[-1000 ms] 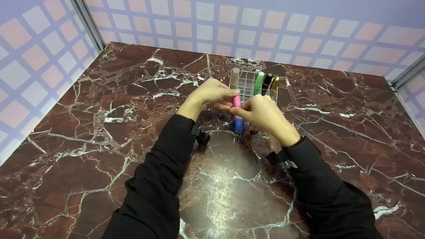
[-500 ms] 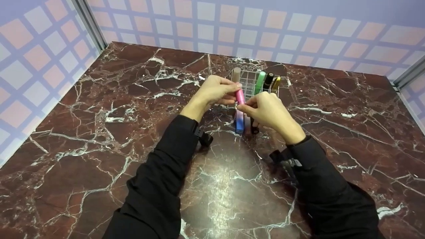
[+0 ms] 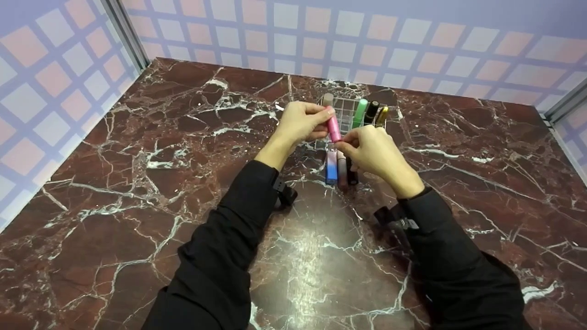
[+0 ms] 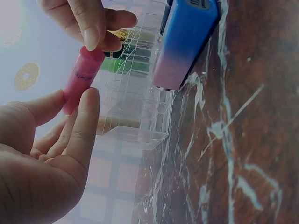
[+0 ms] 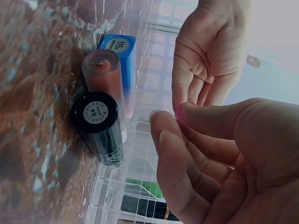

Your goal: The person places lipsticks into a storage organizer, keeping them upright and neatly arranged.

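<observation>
A pink lipstick tube (image 3: 334, 130) is held tilted in the air between both hands. My left hand (image 3: 299, 123) pinches its far end between thumb and fingers. The thumb and fingertips of my right hand (image 3: 373, 147) pinch the near end. In the left wrist view dark lettering rings the pink tube (image 4: 83, 74). Beyond the hands stands a clear, gridded organizer (image 3: 346, 106). Below the tube, on the table, a blue-and-pink lipstick (image 3: 331, 168), a brownish clear tube (image 3: 342, 170) and a black-ended tube (image 5: 98, 121) lie side by side, ends toward me.
A taupe tube (image 3: 327, 99), a green one (image 3: 360, 112), a black one (image 3: 370, 112) and a gold one (image 3: 381, 116) stand in the organizer's back row. The marbled table (image 3: 137, 220) stretches to patterned walls at the back and sides.
Both hands have risen slightly away from me and a little to the right with the pink lipstick tube. More of the tubes lying on the table shows beneath them.
</observation>
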Motion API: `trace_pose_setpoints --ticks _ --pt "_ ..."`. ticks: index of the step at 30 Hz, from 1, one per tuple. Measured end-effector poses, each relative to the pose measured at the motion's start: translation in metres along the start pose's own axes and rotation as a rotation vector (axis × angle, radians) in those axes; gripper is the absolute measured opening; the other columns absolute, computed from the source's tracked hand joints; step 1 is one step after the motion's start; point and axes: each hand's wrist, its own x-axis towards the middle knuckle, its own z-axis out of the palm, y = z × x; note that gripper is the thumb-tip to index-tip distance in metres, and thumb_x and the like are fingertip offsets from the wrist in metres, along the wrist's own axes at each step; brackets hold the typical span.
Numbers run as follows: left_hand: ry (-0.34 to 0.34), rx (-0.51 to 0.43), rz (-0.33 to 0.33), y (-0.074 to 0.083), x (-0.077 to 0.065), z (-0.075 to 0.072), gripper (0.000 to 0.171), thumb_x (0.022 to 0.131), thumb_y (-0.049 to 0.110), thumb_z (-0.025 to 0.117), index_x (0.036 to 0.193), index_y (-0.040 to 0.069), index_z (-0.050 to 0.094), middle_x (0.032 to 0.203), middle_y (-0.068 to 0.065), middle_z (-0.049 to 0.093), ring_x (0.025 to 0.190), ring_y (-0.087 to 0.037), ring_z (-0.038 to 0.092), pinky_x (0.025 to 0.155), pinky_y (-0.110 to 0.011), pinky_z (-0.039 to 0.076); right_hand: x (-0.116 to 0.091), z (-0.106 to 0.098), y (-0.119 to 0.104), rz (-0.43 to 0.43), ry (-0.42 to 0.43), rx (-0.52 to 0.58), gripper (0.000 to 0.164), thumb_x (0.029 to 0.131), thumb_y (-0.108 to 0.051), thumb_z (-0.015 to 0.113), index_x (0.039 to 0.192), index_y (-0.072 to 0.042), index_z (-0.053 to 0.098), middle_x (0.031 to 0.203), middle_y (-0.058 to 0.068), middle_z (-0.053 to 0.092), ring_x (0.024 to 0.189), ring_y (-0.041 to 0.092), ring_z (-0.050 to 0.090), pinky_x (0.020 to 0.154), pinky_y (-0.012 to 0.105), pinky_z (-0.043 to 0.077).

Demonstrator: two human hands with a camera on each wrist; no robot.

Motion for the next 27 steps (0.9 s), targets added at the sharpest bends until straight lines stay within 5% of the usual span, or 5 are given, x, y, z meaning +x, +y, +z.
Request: trace_pose_setpoints --ticks 11,17,22,27 --pt "-0.021 0.004 0.136 0.011 -0.008 0.009 0.03 0.086 0.014 0.067 0.112 0.001 0.064 0.101 -0.01 0.066 0.086 -0.024 0.066 0.077 -0.033 0.055 0.003 -0.001 0.003 0.022 0.014 0.006 0.018 0.088 -0.026 0.065 0.09 -0.009 0.071 0.08 0.011 0.07 0.055 0.024 0.063 0.046 0.029 0.051" --pt "-0.036 0.046 0.228 0.018 -0.015 0.014 0.029 0.088 0.009 0.063 0.115 -0.004 0.061 0.1 -0.018 0.064 0.09 -0.03 0.063 0.077 -0.035 0.055 0.007 -0.001 0.005 0.021 0.006 0.041 0.019 0.089 -0.025 0.063 0.093 -0.007 0.07 0.082 0.013 0.069 0.056 0.028 0.064 0.043 0.027 0.05" --pt "-0.026 0.085 0.311 0.008 -0.003 0.016 0.029 0.088 0.014 0.064 0.114 0.0 0.063 0.095 -0.014 0.066 0.085 -0.027 0.064 0.073 -0.031 0.056 0.014 0.0 0.009 0.031 0.04 0.004 0.025 0.092 -0.027 0.06 0.092 -0.004 0.071 0.07 0.011 0.065 0.046 0.017 0.054 0.037 0.025 0.043" --pt "0.069 0.212 0.384 0.002 0.008 0.02 0.026 0.086 0.022 0.067 0.11 0.011 0.067 0.087 -0.004 0.068 0.079 -0.018 0.063 0.069 -0.024 0.055 0.02 0.002 0.012 0.007 0.077 -0.021 0.026 0.092 -0.027 0.059 0.09 -0.004 0.071 0.063 0.006 0.06 0.044 0.014 0.047 0.037 0.025 0.037"
